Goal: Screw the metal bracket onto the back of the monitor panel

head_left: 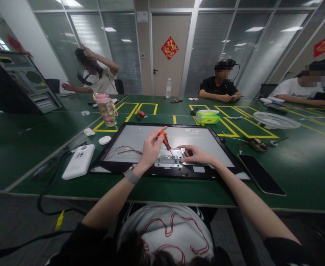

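Observation:
A monitor panel [140, 138] lies face down on the green table [303, 166], its grey metal back up inside a black frame. My left hand [151, 147] is closed round an orange-handled screwdriver [166, 140], whose tip points down at a small metal bracket [168, 160] near the panel's front edge. My right hand [197, 154] rests on the panel just right of the bracket, fingers curled and pressing on it. Red and white wires [123, 149] run across the panel to the left of my left hand.
A white box [79, 161] and a white mouse-like object [105, 140] lie left of the panel, a black phone [260, 173] to its right. Farther back stand a pink-lidded bottle [106, 109], a tissue pack [207, 117] and a fan grille [276, 120]. Three people sit across the table.

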`<state>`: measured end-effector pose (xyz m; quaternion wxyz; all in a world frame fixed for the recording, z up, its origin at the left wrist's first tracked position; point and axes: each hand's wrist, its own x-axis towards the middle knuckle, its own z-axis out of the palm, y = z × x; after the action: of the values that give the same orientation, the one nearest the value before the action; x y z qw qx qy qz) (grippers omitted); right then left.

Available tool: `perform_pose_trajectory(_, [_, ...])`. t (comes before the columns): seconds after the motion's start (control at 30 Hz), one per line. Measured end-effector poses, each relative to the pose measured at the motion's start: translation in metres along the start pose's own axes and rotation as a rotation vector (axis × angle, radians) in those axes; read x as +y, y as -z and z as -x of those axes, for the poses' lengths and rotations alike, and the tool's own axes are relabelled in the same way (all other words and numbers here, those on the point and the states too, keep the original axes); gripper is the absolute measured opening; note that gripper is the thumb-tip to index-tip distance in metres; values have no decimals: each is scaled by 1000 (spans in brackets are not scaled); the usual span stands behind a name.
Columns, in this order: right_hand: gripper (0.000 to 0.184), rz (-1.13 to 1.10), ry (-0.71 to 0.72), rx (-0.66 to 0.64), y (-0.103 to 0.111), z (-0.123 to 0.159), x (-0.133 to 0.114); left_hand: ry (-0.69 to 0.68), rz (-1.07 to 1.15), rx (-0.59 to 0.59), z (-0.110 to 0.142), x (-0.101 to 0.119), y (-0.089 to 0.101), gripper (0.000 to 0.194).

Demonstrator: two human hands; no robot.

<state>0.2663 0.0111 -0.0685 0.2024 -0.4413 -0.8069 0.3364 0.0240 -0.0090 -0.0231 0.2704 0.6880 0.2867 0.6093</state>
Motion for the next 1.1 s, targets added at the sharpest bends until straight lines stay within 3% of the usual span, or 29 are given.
perform_pose_trajectory(0.13, [70, -1, -9, 0, 0, 0, -1, -6, -33, 26, 0, 0, 0, 24])
perform_pose_trajectory(0.37, [71, 4, -7, -5, 1, -1, -3, -58, -4, 5, 1, -3, 2, 33])
perform_pose_trajectory(0.63, [70, 2, -6, -14, 1, -1, -1, -66, -46, 21, 1, -1, 0, 23])
perform_pose_trajectory(0.8, [70, -3, -7, -12, 0, -1, 0, -78, -67, -7, 0, -3, 1, 31])
perform_pose_trajectory(1.1, [70, -9, -12, -10, 1, 0, -4, -11, -19, 33, 0, 1, -1, 19])
